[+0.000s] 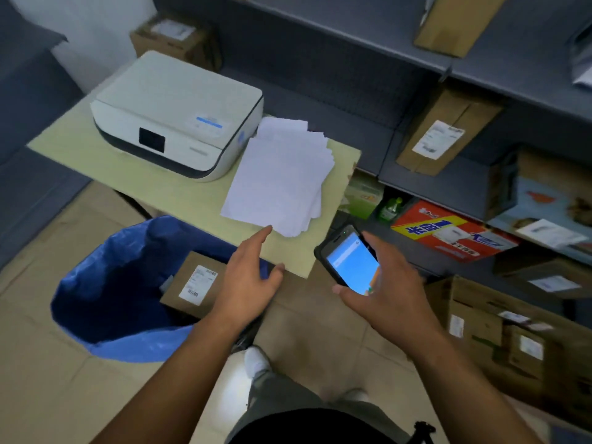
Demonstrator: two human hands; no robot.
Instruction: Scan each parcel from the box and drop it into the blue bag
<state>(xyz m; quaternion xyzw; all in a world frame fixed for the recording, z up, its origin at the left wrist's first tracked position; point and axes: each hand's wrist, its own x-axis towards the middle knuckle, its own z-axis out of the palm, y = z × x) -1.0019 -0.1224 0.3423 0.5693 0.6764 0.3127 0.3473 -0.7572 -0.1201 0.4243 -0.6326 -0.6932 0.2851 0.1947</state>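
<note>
Parcel (pixel 196 285) lies label-up inside the blue bag (pixel 105 277), beside the worktop (pixel 192 200). Left hand (pixel 248 277) hovers above it, fingers spread and empty; right hand (pixel 381 291) grips the scanner (pixel 350 259). Risk, I judge: its loose, one-handed hold could drop the scanner while reaching for the box (pixel 499 334).

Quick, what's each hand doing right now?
Left hand: open, empty, above the blue bag.
Right hand: holding the handheld scanner.
</note>
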